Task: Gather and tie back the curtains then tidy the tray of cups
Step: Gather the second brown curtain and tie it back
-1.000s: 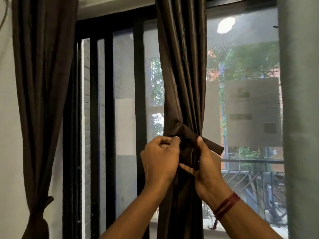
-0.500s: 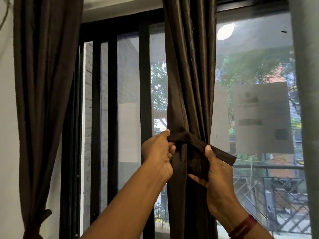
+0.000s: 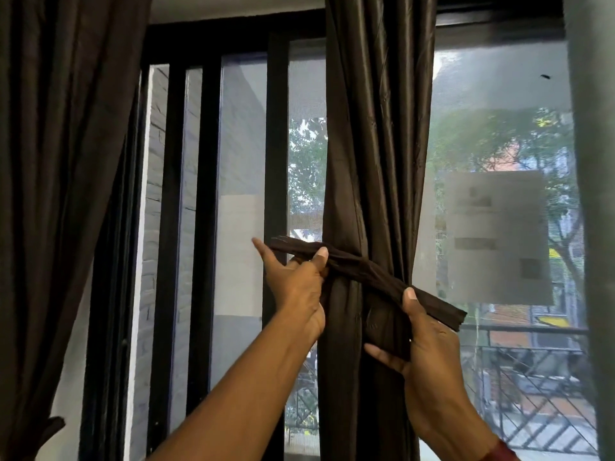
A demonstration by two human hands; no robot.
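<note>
Cinching the tie on the middle panel, by the look of it. Big to small:

- window (image 3: 239,144): black frame, mesh over the glass, street outside.
- Curtains: 2, dark brown. The left curtain (image 3: 66,161) hangs at the frame's left edge and narrows low down. A fabric stub pokes out near its bottom, probably its tie, so I'd call that one done. The centre curtain (image 3: 376,144) is bunched into one column in front of the glass.
- grey slab (image 3: 592,194) on the far right edge: wall or another panel, cannot tell.
- tie-back strip (image 3: 359,266): 1, same brown cloth, wrapped round the centre curtain with its 2 ends crossed in front. Its long axis runs upper-left to lower-right.
- Hands: 2. The left hand (image 3: 299,287) grips the upper-left end, thumb clamped over the strip, index finger sticking out straight. The right hand (image 3: 429,341) pinches the lower-right end, thumb on top, fingers underneath against the folds.
- red wrist thread (image 3: 499,452): 1, on the right wrist.

Key geometry: the crossing sits between the hands, nearer the left one. Each end points outward past its own hand. The next pull should go apart along that diagonal to snug the knot. Risk: the wrap may slide down the slick fabric.

Tray: 0 in view. Cups: 0 in view.
</note>
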